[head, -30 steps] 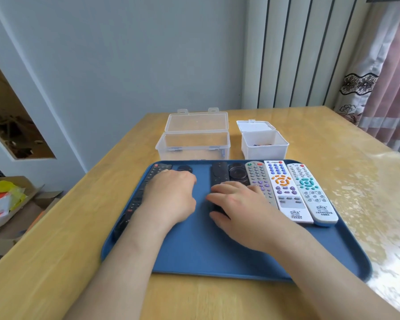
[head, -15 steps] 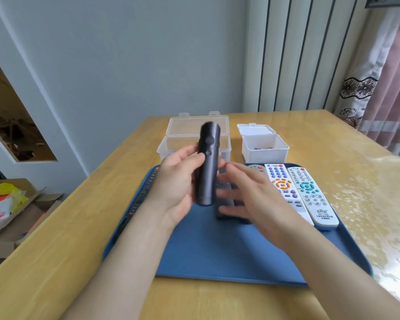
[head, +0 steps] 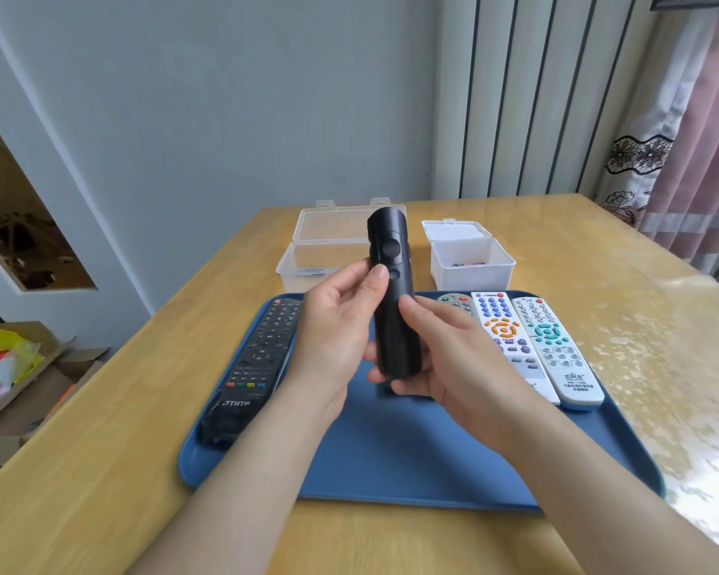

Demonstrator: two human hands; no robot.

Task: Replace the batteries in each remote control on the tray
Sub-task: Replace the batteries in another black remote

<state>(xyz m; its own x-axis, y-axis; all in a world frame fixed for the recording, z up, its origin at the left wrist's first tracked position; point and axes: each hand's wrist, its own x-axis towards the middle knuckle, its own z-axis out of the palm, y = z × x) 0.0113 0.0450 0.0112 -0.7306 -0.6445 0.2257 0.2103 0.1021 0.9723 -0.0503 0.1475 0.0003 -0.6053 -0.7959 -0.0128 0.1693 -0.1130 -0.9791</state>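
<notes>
- Black stick-shaped remote point(head: 393, 309) stands upright in the air above the blue tray point(head: 391, 462), clear of it, with its button face towards the person.
- Both hands hold it. The left hand point(head: 333, 325) grips the upper half, fingers point(head: 345, 280) closed round it and thumb on the front. The right hand point(head: 445, 350) wraps round the lower end.
- No battery cover shows on this side. I'd guess it sits on the back, so the remote wants turning over first.
- Best, I think, to let the left hand clamp the body while the right thumb slides or prises the cover. Staying low over the tray would keep loose cells from rolling off the worktop point(head: 100, 471).
- Long black THTF remote point(head: 254, 367), grey remote point(head: 457, 305), orange-buttoned white remote point(head: 503, 338) and teal-buttoned white remote point(head: 557, 350) lie flat on the tray, untouched.
- Beyond the tray stand an open clear box point(head: 308, 263) and an open white box point(head: 470, 259). Each holds something small, too small to name.
</notes>
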